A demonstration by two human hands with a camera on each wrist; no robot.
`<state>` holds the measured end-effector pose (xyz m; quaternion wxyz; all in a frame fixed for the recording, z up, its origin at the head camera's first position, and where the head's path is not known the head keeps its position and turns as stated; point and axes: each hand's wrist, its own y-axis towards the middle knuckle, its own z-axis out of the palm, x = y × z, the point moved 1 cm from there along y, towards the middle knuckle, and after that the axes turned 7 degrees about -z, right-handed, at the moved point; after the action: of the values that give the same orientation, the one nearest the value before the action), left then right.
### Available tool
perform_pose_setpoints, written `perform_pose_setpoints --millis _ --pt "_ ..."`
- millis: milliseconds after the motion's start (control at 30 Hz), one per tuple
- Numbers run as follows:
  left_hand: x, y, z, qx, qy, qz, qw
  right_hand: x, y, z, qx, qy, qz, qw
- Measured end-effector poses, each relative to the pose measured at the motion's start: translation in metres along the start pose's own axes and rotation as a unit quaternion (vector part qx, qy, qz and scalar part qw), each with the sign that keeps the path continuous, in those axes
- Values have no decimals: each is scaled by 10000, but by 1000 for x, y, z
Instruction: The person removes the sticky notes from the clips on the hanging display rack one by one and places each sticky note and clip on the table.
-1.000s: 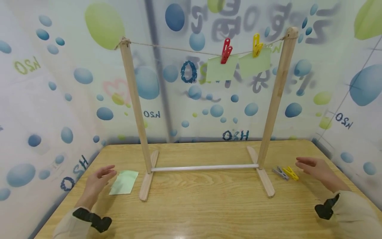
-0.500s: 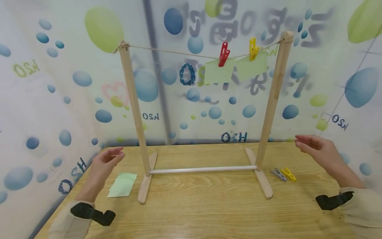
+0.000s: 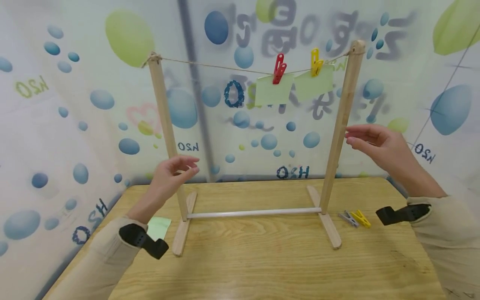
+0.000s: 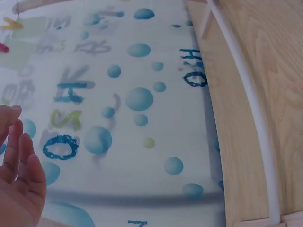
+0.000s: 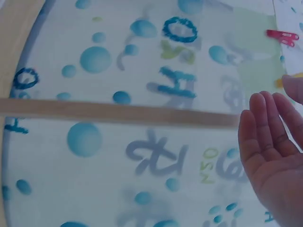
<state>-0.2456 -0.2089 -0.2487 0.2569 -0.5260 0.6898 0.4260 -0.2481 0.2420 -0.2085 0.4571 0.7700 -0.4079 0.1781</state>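
**Two hands in the air at a small clothesline**

Read the clock from the middle of the head view; the left hand (image 3: 166, 177) is at half past eight, in front of the left post (image 3: 163, 108); its fingers are loosely bent, with nothing between them; the right hand (image 3: 386, 148) is at three, fingers lightly curved, likewise holding nothing; its fingertips lie right by the right post (image 3: 345, 104), and I cannot tell whether they touch.

A string (image 3: 213, 66) runs between the post tops, from half past ten to nearly two; it sags, presumably under its load; at one o'clock a red clip (image 3: 278, 75) pins the first sheet (image 3: 270, 93) to it; at half past one a yellow clip (image 3: 316, 67) pins the second sheet (image 3: 315, 87), which tilts up rightward, probably following the string's slope.

At six, a white bar (image 3: 255, 213) joins the post bases and likely keeps them spaced; flat wooden feet (image 3: 331, 231) seem set crosswise against tipping.

On the table (image 3: 243, 266), a loose green sheet (image 3: 159, 228) lies between seven and eight, partly behind the left sleeve (image 3: 108, 250); a grey clip (image 3: 348, 219) and a spare yellow clip (image 3: 361, 218) lie at four; each supply sits on one hand's side, perhaps for easy reach.
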Motion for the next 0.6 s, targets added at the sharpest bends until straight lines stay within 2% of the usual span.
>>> perform_pose_setpoints --millis 100,167,333,500,600 --pt "-17 13 7 69 100 189 9997 16 15 4 -37 59 -296 9995" --pt "-28 22 12 57 78 297 9995 26 25 7 -16 282 -484 9984" --pt "-52 43 25 -29 -34 385 9992 50 49 15 91 423 -882 9952" --pt "-70 59 37 -56 -165 488 9987 73 71 24 26 83 -961 9953" --pt "-82 69 44 -130 -199 559 9982 87 82 27 -42 148 -926 9956"
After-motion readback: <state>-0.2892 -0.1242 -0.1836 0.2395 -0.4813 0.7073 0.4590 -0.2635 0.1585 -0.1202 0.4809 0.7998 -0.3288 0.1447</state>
